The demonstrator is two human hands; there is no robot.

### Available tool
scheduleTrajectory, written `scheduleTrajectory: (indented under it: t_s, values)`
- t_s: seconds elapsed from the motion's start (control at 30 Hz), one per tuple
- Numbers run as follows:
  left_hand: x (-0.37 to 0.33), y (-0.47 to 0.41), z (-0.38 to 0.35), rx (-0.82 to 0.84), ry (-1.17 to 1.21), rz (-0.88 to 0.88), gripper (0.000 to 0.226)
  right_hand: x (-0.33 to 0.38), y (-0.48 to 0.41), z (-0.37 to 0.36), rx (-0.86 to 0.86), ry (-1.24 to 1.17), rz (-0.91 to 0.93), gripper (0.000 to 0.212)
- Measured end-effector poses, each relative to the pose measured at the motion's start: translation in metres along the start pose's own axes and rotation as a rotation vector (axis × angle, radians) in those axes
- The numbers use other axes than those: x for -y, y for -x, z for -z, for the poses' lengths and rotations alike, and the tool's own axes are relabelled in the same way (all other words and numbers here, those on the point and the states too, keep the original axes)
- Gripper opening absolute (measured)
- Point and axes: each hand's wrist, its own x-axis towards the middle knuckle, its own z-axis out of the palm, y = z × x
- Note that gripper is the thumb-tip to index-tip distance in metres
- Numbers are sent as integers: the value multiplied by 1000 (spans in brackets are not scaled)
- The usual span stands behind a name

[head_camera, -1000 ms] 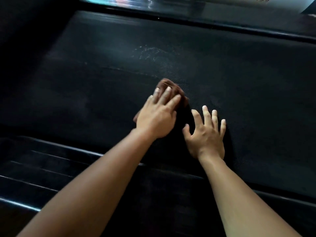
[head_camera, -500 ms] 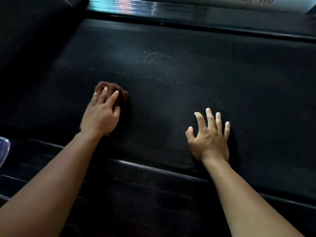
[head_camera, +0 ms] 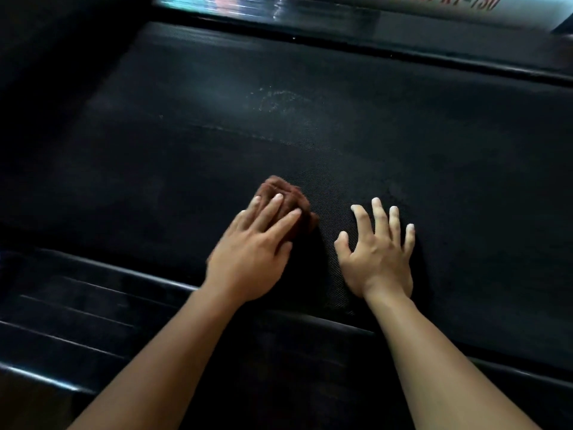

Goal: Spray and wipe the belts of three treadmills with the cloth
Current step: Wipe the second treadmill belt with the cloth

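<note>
Dark textured rubber fills most of the view: the treadmill belt [head_camera: 418, 144] is seen stretching from left to right under dim light. On it, near the nearer edge, the left hand [head_camera: 251, 259] is laid flat with its fingers straight and close together. The brown cloth [head_camera: 288, 193] is pressed onto the belt beneath them. The cloth is bunched, and its far part shows beyond the fingertips; it is held down by the flat fingers alone, not clasped.

Just beside it, to the right, the right hand [head_camera: 378, 259] is spread on the bare belt, palm down, with the fingers straight and fanned apart and nothing held. The two hands are separated by a narrow strip of belt.

Both forearms are bare and are stretched across the near side rail [head_camera: 93, 308], a black ribbed strip with pale lines of reflected light along its ridges. Farther out on the belt, beyond the cloth, a faint whitish smear [head_camera: 276, 99] can be seen.

At the far side the belt is bordered by a glossy black rail [head_camera: 341, 23], in which coloured light is mirrored. Above that, at the top right, a white panel [head_camera: 449, 3] with blurred red lettering is partly shown; the lettering cannot be read with certainty. The upper left corner is lost in shadow.
</note>
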Motion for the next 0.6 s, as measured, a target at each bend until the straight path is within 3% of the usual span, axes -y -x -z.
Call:
scheduleTrajectory:
  t_s: [0.07, 0.23, 0.3, 0.47, 0.6]
  values:
    - [31, 10, 7, -8, -35, 43, 61, 0, 0, -1, -7, 3, 4, 66]
    - [84, -14, 40, -45, 10, 426, 60, 0, 0, -1, -8, -5, -1, 68]
    - [82, -42, 43, -47, 11, 497, 61, 0, -1, -1, 1, -3, 0, 67]
    - [15, -103, 20, -17, -24, 270, 63, 0, 0, 0, -4, -17, -4, 67]
    - [-43, -82, -7, 2, -10, 62, 62, 0, -2, 1, 15, -21, -12, 66]
